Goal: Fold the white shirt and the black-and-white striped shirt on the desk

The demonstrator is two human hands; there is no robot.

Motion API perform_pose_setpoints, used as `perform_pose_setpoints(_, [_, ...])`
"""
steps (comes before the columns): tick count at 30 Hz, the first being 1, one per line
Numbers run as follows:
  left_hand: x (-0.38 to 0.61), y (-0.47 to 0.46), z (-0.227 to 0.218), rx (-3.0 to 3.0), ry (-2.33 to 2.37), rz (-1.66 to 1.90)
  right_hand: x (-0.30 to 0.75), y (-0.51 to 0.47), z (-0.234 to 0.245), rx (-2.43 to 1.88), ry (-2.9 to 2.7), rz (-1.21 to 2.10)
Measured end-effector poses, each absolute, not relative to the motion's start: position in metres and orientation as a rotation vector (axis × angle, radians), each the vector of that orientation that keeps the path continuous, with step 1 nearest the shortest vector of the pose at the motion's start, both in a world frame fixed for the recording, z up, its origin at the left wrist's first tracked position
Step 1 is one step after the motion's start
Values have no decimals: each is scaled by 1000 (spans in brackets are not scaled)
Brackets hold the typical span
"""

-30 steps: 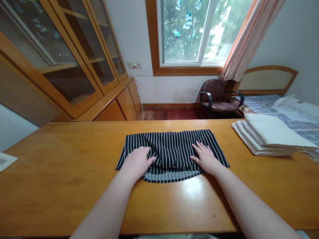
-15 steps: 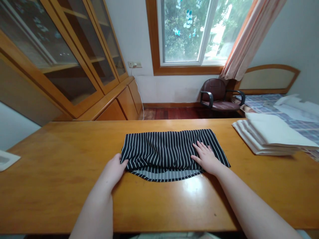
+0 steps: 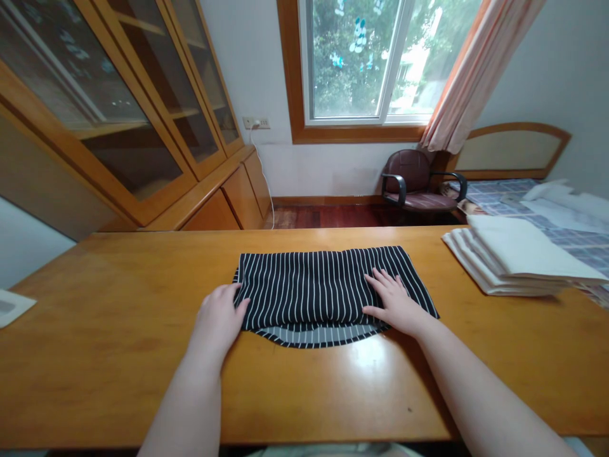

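A black garment with white stripes (image 3: pixel 309 285) lies folded into a wide rectangle on the wooden table (image 3: pixel 118 355). Along its near side a curved hem shows, with the greyish inside of the fabric. My left hand (image 3: pixel 219 317) grips the garment's left edge, thumb on top and the other fingers at the side, their tips partly hidden. Flat on the right part of the fabric rests my right hand (image 3: pixel 392 304), fingers spread.
Folded white cloths (image 3: pixel 514 260) are stacked at the table's right end. A white object (image 3: pixel 14 306) sits at the far left edge. Beyond the table are a glass-door cabinet (image 3: pixel 190 171), a chair (image 3: pixel 413 181) and a bed (image 3: pixel 504 190).
The left part of the garment looks smoother, with fewer wrinkles. My left hand has shifted slightly up and its fingers have moved at the edge. My right hand stays nearly in place.
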State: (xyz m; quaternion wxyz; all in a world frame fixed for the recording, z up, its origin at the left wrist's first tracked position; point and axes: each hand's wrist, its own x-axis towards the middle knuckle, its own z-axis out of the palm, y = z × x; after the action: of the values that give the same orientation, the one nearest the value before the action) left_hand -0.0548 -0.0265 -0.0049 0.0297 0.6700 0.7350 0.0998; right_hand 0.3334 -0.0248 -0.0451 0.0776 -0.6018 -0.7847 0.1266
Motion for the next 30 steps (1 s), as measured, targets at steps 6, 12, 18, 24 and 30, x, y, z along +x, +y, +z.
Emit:
perform_pose_setpoints(6, [38,-81,3,2355,1385,38,299,-44,-24,-1347,-2384,356])
perform_pose_setpoints(12, [76,-112,-39,2405,1747,-31,263,-53,-26,-1236,-2458,249])
perform_pose_setpoints(18, [74,-108,-54,2520,1631,157,248,-43,-31,-1256,-2548,60])
perform_pose_setpoints(24, [76,-106,-57,2488,1535,108,254,-48,-26,-1144,-2469,-66])
perform_pose_setpoints(30, [80,-107,-41,2370,1537,-13,258,-60,-22,-1053,-2564,75])
